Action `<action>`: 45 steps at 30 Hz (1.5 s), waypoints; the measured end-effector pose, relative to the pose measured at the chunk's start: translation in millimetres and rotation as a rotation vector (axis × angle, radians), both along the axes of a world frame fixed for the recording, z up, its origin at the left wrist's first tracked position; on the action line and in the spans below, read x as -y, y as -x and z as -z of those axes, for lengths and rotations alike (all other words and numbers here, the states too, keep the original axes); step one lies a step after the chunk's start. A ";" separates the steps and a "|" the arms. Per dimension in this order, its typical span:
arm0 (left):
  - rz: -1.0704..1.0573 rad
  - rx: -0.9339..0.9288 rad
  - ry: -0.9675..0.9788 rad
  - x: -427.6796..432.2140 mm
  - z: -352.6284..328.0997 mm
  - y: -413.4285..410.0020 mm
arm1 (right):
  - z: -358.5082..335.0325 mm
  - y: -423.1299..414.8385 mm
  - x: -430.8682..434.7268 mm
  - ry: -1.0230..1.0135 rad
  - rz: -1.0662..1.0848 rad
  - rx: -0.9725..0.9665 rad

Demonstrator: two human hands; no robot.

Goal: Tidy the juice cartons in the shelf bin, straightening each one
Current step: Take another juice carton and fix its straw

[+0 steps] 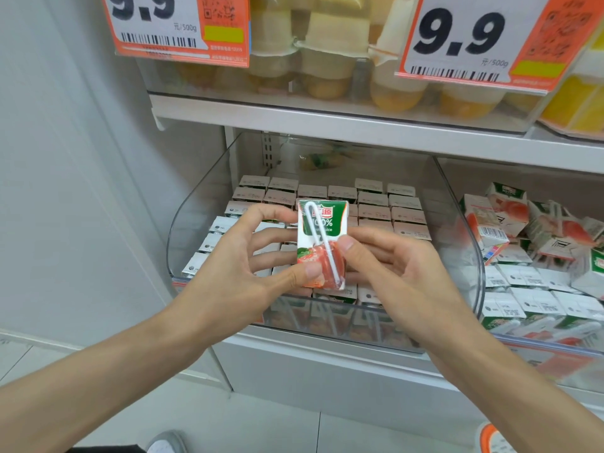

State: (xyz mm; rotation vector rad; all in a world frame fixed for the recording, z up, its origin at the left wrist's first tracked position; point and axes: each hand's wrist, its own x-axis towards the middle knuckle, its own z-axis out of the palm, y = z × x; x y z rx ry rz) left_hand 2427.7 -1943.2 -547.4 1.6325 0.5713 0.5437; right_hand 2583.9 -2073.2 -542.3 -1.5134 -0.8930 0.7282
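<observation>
From the head camera, both bare hands meet in front of a clear bin (183,220) under the upper shelf, holding one juice carton (333,220) upright between them, its printed front towards the camera. The left hand (235,256) grips the carton's left side: thumb pressed on the lower front corner, index finger curled to the top edge, the other fingers behind. The right hand (395,266) grips the right side, thumb on the front edge about halfway down, fingers curled behind. A white bent straw (327,248) lies slantwise across the carton's face. The carton is held above the bin's front rows, not resting among them. Inside the bin, white-topped cartons (376,204) stand in neat rows from front to back. Just to the right, a second bin (555,347) holds loose cartons (510,220) — several tipped or lying on their sides atop upright ones. On the white shelf (327,122) above stand fruit cups (327,70), with two orange price tags (176,24) reading 9.9 hanging before them. A grey shoe (166,443) shows at the bottom edge
</observation>
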 end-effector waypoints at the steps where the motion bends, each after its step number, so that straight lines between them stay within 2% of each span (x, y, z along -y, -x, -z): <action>1: 0.000 0.004 -0.005 -1.4 -0.3 0.4 | 0.5 -0.1 0.3 -0.005 -0.013 0.002; 5: -0.015 -0.002 -0.038 -3.7 0.5 1.5 | 2.2 3.2 -0.9 -0.041 -0.061 0.025; 8: -0.025 0.020 -0.030 -4.1 0.9 2.1 | 4.1 1.8 -1.9 -0.053 -0.005 0.052; 21: 0.068 0.059 0.043 -3.3 -5.4 5.3 | -0.2 -2.1 0.3 -0.074 0.124 -0.058; 28: 0.059 0.069 -0.043 -3.0 -3.8 4.2 | 0.7 -1.0 -0.6 -0.061 0.025 -0.075; 31: 0.001 0.069 -0.002 -6.2 -3.2 3.2 | 1.7 0.9 -0.5 -0.044 -0.018 -0.068; 36: 0.222 -0.043 0.029 -4.8 -7.2 3.7 | 0.0 3.1 -3.5 0.029 -0.035 -0.237; 38: 0.243 -0.036 0.069 -4.2 -7.1 4.2 | -1.7 3.5 -5.5 0.041 -0.050 -0.284; 45: 0.070 0.027 0.047 -7.6 0.7 3.1 | 1.3 0.6 -1.8 0.019 0.009 0.022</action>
